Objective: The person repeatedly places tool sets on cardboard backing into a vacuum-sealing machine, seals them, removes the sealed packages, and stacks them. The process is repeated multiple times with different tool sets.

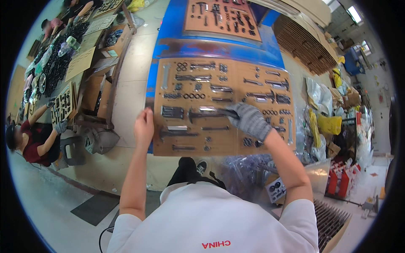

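Cardboard, a flat brown sheet (219,105) studded with dark metal bolts, washers and wrench-like parts in rows, lies on a blue, rust-stained metal table (211,46) directly ahead of the person. Near its middle sits a dark hammer-shaped metal tool (206,113) with a shiny head, and the right hand (249,120), in a grey knitted glove, lies over the tool's right end, fingers curled down onto it in a closing grip. The right forearm rises from the lower right, elbow bent, wrist angled inward across the sheet. The bare left hand (144,125) pinches the sheet's left edge, thumb on top and fingers tucked beneath, the forearm running almost straight up from the lower edge. Both sleeves belong to a white shirt (211,219).

Farther along the table lies a second brown board of tools (221,19). To the right are crumpled clear plastic bags (244,173) and a yellow bag (329,124). At far left, another person in a dark red top (36,141) works with gloved hands at a long bench (55,63) heaped with black parts.
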Demonstrator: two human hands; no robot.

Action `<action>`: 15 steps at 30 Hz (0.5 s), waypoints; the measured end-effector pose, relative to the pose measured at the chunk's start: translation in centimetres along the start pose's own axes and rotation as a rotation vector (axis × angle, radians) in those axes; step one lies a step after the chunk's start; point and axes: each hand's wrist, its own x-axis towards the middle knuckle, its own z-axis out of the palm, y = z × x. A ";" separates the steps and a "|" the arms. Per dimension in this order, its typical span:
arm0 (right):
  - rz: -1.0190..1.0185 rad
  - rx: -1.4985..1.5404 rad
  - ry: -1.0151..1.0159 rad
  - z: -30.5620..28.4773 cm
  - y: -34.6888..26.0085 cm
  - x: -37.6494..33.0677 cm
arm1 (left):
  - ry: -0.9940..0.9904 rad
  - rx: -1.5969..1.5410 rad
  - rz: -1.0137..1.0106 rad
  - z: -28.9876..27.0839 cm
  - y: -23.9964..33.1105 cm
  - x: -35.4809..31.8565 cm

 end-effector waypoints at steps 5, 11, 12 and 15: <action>0.014 -0.037 0.215 3.2 -5.5 19.2 | 0.017 -0.199 -0.124 5.1 3.4 18.7; 0.145 -0.194 -0.130 1.7 -7.7 28.0 | -0.239 -0.330 -0.215 8.4 4.6 26.1; 0.137 -0.197 -0.129 1.6 -7.9 28.3 | -0.238 -0.348 -0.187 8.1 4.6 26.0; 0.127 -0.189 -0.115 1.8 -8.9 28.9 | -0.148 -0.376 -0.086 7.6 5.0 25.6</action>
